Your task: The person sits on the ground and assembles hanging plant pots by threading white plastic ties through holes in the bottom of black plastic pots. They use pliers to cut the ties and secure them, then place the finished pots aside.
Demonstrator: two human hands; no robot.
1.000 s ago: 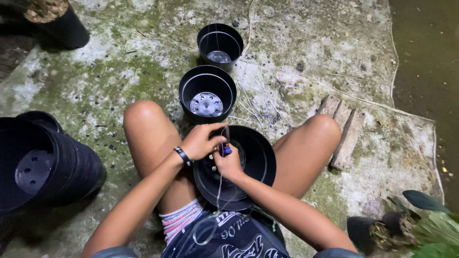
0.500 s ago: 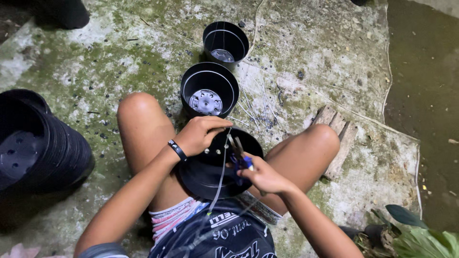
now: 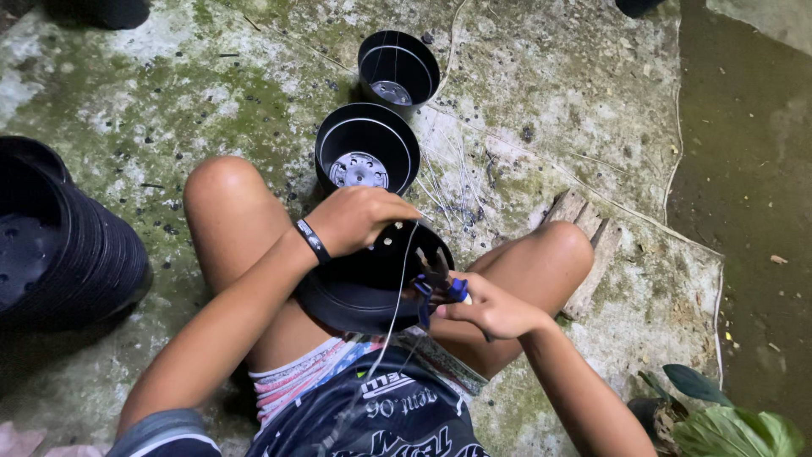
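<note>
The black plastic pot [image 3: 359, 283] lies tilted in your lap between your bare knees, its base turned up. Your left hand [image 3: 355, 218] is closed over its upper edge, fingers curled down on the far side. Your right hand [image 3: 491, 306] sits just beside the pot's right edge, wrapped around blue-handled pliers [image 3: 436, 286] whose tip touches the pot. A thin wire [image 3: 397, 296] runs down from the pot toward your shirt. Two more black pots [image 3: 365, 152] stand upright on the mossy concrete floor [image 3: 558, 101] beyond your knees
</note>
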